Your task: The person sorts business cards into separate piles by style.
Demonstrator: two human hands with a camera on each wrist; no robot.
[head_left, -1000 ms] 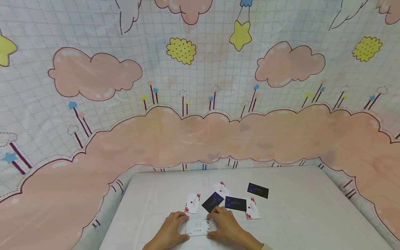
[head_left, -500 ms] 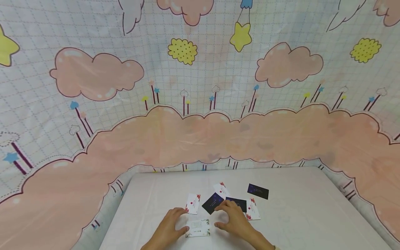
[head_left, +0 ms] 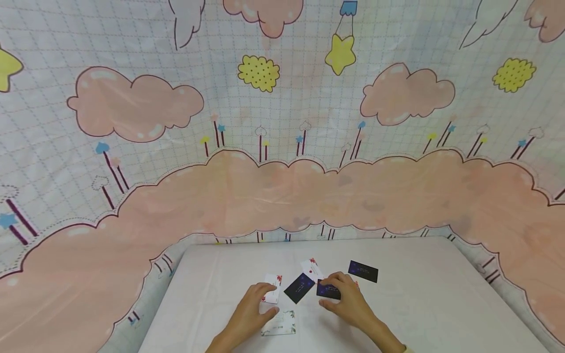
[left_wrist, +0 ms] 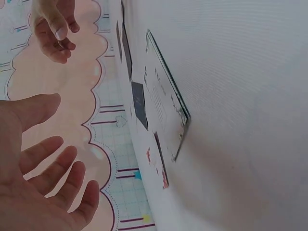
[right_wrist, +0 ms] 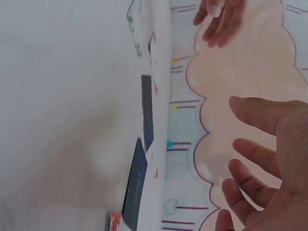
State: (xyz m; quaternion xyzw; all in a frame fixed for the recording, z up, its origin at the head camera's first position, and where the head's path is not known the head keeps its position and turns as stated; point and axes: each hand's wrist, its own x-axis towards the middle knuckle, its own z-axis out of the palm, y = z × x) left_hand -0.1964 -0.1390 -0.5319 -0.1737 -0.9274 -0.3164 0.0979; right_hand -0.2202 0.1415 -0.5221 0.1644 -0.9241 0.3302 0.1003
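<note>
A small stack of white business cards with green leaf corners [head_left: 282,327] lies flat near the front; its layered edge shows in the left wrist view. My left hand [head_left: 251,311] hovers above its left side, fingers spread, holding nothing. In the head view it overlaps a white card with red flowers [head_left: 273,293]. Further right, my right hand [head_left: 350,301] hangs in the air with loosely bent fingers and no card in them. It partly covers a dark blue card [head_left: 326,290] and nearly all of another red-flowered card. Between the hands lies another dark blue card [head_left: 299,288].
Behind these, a third red-flowered white card [head_left: 311,267] lies near the dark ones. A separate dark card [head_left: 363,271] lies at the back right. All rest on a white-covered table [head_left: 423,304], with a patterned cloth backdrop [head_left: 309,191] behind.
Both hands have let go of the leaf-cornered stack's sides and lifted. The right hand has moved right and away over the dark card; the left has risen slightly forward. The stack stays put.
</note>
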